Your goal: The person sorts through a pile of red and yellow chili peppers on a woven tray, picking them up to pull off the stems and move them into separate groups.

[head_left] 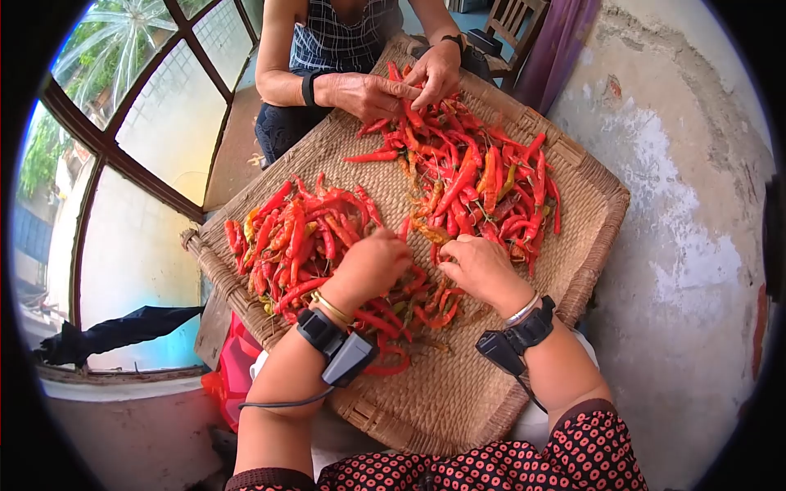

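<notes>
Red chili peppers lie in two heaps on a woven tray (458,393), one heap (286,237) at the left and a larger one (483,180) at the upper right. My left hand (374,263) is over the right side of the left heap, its fingers curled around the end of a red pepper (404,228). At the lower edge of the larger heap is my right hand (483,268), fingers bent and pinched near a yellowish dried pepper (431,232); what they hold is too small to make out. Loose peppers (385,319) lie below my left hand.
Across the tray a co-worker's two hands (401,88) meet over the top of the larger heap. A window (155,139) is on the left, with a dark folded umbrella (131,331) below. A rough wall (671,237) stands at the right, a wooden chair (517,33) behind.
</notes>
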Demonstrator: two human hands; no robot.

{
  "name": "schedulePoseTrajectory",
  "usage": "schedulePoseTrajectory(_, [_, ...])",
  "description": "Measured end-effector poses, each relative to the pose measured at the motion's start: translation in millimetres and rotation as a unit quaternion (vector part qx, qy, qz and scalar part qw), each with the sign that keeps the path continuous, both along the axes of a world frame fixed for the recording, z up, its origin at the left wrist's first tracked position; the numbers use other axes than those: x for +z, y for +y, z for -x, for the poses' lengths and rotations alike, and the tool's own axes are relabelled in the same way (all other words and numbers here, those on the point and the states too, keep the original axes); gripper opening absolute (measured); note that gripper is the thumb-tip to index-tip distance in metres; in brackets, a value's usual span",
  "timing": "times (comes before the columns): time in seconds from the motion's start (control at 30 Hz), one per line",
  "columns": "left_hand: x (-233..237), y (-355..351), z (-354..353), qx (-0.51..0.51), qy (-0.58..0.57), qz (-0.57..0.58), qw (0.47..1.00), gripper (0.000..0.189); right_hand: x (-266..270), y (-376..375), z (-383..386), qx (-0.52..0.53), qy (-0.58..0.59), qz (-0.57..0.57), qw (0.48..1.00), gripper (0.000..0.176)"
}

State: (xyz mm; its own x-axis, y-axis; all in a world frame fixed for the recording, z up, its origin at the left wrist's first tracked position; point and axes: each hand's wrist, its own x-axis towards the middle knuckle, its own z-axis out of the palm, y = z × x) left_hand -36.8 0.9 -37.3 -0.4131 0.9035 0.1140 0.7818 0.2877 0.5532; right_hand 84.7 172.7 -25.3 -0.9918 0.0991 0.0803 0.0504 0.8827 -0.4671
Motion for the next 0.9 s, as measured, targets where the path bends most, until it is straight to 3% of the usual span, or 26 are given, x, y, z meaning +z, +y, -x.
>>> schedulePoseTrajectory(0.13, [-2,1,-3,0.002,0.013,0.111,0.994,0.020,-1,-1,0,0.011,-0.011,-0.015,1.000,0.017])
schedulePoseTrajectory(0.27, [12,3,-6,0.011,-0.045,0.062,0.997,0.018,6,-5,5,-0.016,0.028,-0.033,0.999,0.017])
schedulePoseTrajectory(0.33, [22,6,-10,0.081,-0.155,-0.003,0.985,0.015,6,-6,6,-0.013,-0.008,-0.062,0.998,0.018])
schedulePoseTrajectory(0.37, [25,6,-9,0.080,-0.155,-0.002,0.985,0.015,6,-6,6,-0.010,-0.045,-0.090,0.995,0.019])
schedulePoseTrajectory(0.43, [29,6,-6,0.140,-0.331,-0.035,0.933,0.013,-2,-4,6,-0.012,-0.054,-0.117,0.992,0.018])
schedulePoseTrajectory(0.47, [31,6,-4,0.140,-0.331,-0.035,0.932,0.013,-5,-4,6,-0.013,-0.063,-0.146,0.987,0.018])
schedulePoseTrajectory(0.5, [33,7,-3,0.149,-0.403,-0.128,0.894,0.012,-5,-3,5,-0.013,-0.064,-0.145,0.987,0.018])
schedulePoseTrajectory(0.53, [34,7,-2,0.157,-0.468,-0.220,0.841,0.011,-5,-1,5,-0.015,-0.052,-0.130,0.990,0.016])
schedulePoseTrajectory(0.57, [36,3,1,0.150,-0.500,-0.232,0.821,0.012,-5,1,5,-0.018,-0.040,-0.115,0.992,0.015])
schedulePoseTrajectory(0.7, [41,1,-1,0.143,-0.512,-0.291,0.795,0.014,5,2,8,-0.056,0.060,-0.028,0.996,0.014])
schedulePoseTrajectory(0.77, [42,2,-4,0.147,-0.493,-0.256,0.819,0.013,15,6,7,-0.026,0.067,0.138,0.988,0.014])
schedulePoseTrajectory(0.8, [43,2,-4,0.148,-0.471,-0.221,0.841,0.012,19,9,6,-0.023,0.074,0.134,0.988,0.014])
schedulePoseTrajectory(0.87, [36,0,1,0.154,-0.457,-0.087,0.872,0.012,26,13,0,0.016,-0.116,0.212,0.970,0.015])
schedulePoseTrajectory(0.9, [35,1,3,0.147,-0.447,-0.094,0.877,0.012,22,14,-2,0.042,-0.092,0.210,0.972,0.016])
